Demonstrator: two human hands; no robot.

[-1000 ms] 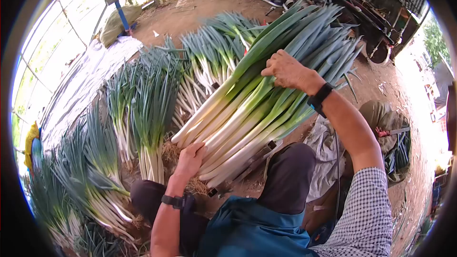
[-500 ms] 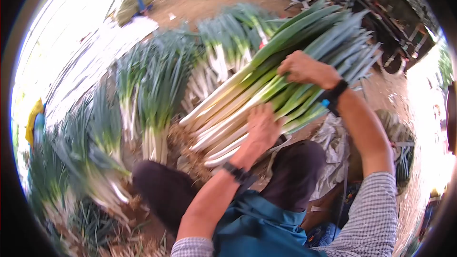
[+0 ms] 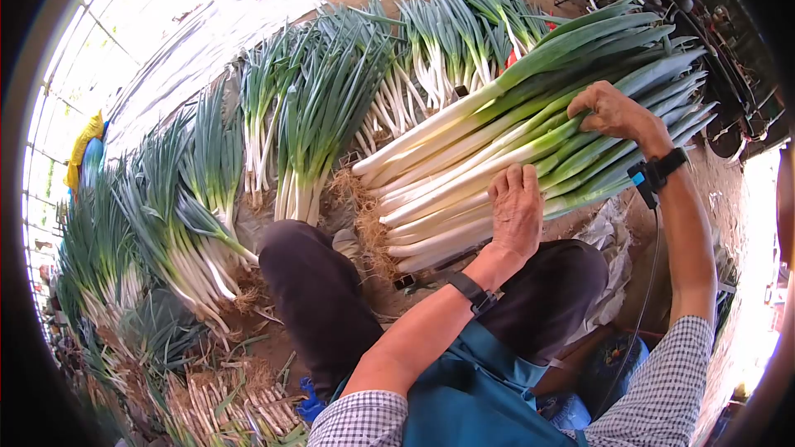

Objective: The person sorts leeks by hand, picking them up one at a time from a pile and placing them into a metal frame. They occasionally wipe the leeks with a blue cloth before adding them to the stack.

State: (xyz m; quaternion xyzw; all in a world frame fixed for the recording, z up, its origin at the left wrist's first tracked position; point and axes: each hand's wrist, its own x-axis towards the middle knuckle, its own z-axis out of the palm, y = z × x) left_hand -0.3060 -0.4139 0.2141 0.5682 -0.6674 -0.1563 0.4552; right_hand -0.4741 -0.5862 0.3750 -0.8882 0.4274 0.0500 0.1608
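A broad bundle of large leeks (image 3: 464,170) lies across in front of me, roots to the left and green leaves to the upper right. My left hand (image 3: 517,207) rests on the lower white stalks with its fingers bent and close together over one of them. Farther right, my right hand (image 3: 617,114) has its fingers curled on the green part of the leeks, with thumb and fingertips against a leaf. A dark band is on each wrist.
Several smaller bunches of leeks (image 3: 331,108) stand and lean in rows behind and to the left. Cut stalks and roots (image 3: 224,401) lie at the lower left. A pale sheet (image 3: 195,66) is behind them. Metal equipment (image 3: 687,25) sits at the upper right, crumpled sacking (image 3: 609,240) below.
The view has shifted, so the leeks and both hands appear farther right. My left hand's fingers, flatter on the stalks before, are now bent and drawn together. My right hand remains at the leaves.
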